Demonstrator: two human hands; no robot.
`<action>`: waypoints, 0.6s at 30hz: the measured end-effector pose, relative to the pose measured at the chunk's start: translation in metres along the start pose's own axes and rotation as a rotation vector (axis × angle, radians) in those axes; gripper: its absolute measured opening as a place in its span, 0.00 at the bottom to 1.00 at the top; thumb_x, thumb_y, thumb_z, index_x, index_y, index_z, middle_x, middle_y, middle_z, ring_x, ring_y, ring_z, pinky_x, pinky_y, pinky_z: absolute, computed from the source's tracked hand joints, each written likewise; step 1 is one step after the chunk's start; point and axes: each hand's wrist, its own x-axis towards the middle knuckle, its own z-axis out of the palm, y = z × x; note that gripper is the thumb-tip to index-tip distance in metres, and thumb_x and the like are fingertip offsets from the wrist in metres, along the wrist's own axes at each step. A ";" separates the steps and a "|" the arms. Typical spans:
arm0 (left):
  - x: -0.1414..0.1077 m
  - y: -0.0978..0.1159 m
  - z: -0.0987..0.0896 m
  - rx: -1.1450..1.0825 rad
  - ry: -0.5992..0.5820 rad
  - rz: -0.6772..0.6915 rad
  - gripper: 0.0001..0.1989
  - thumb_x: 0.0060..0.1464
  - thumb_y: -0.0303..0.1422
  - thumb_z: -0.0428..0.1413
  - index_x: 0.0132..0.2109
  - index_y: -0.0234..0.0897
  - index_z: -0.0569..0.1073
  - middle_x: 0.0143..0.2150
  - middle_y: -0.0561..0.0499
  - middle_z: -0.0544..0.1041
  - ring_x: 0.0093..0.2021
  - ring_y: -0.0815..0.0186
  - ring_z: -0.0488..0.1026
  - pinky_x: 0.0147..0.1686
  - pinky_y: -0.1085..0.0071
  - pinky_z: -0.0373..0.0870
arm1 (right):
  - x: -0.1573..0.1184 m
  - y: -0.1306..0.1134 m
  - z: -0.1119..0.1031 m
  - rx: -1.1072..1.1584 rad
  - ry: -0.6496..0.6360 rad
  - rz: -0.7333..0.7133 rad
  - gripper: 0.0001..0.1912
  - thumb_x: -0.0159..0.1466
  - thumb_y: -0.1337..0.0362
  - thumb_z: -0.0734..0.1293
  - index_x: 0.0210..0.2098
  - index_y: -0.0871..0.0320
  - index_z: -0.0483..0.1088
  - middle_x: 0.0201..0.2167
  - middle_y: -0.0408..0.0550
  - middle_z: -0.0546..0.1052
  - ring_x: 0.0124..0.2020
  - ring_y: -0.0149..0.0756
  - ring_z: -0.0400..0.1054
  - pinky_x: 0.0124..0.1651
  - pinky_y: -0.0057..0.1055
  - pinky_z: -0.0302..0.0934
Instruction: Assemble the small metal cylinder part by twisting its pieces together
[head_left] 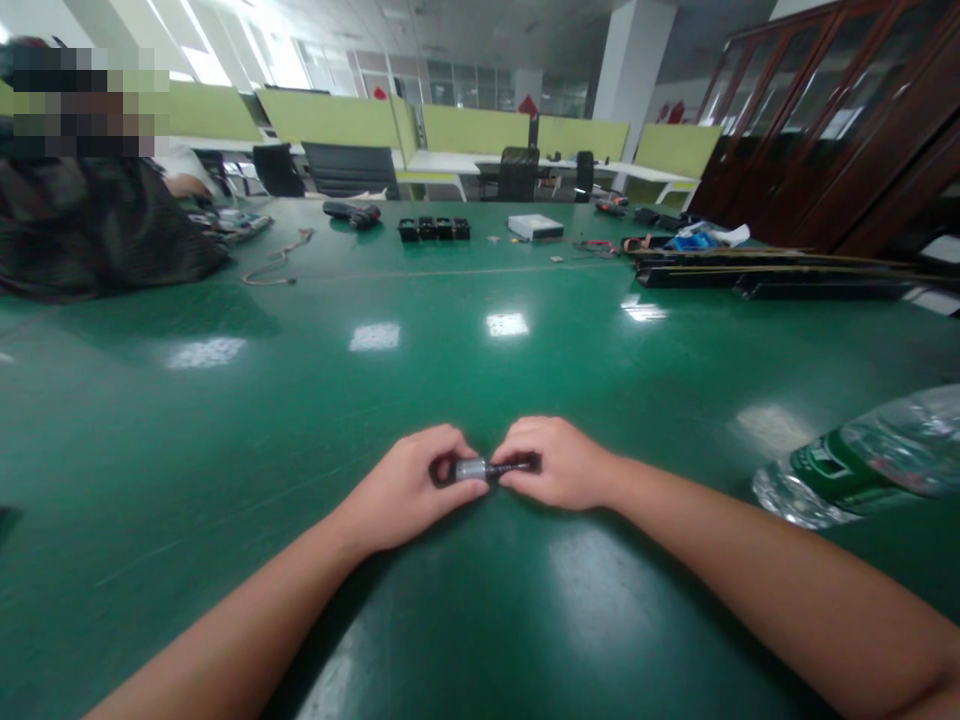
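The small silver-and-black cylinder [472, 469] is crosswise over the green table [465, 620], thin dark end rightward.

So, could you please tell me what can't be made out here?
All in the head view:
- Exact kind of the grey-and-black item: blurred, partly covered by the left hand and right hand.
- The bottle's far end: cut off by the right edge.
- Small bits near the white box: too small.
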 end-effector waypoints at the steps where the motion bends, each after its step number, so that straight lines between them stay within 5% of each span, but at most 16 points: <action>1: 0.000 0.000 0.000 -0.002 0.000 0.001 0.13 0.55 0.43 0.61 0.38 0.37 0.75 0.30 0.55 0.72 0.30 0.66 0.69 0.30 0.72 0.62 | 0.000 0.000 0.000 0.000 0.001 -0.004 0.08 0.60 0.69 0.70 0.39 0.59 0.77 0.33 0.47 0.78 0.36 0.34 0.69 0.41 0.29 0.61; 18: 0.001 0.001 0.000 -0.013 0.002 0.012 0.12 0.55 0.42 0.61 0.37 0.37 0.75 0.30 0.54 0.72 0.30 0.67 0.69 0.30 0.72 0.62 | -0.001 0.001 -0.001 0.009 0.018 0.004 0.06 0.59 0.66 0.72 0.36 0.59 0.77 0.32 0.46 0.79 0.35 0.34 0.70 0.40 0.29 0.61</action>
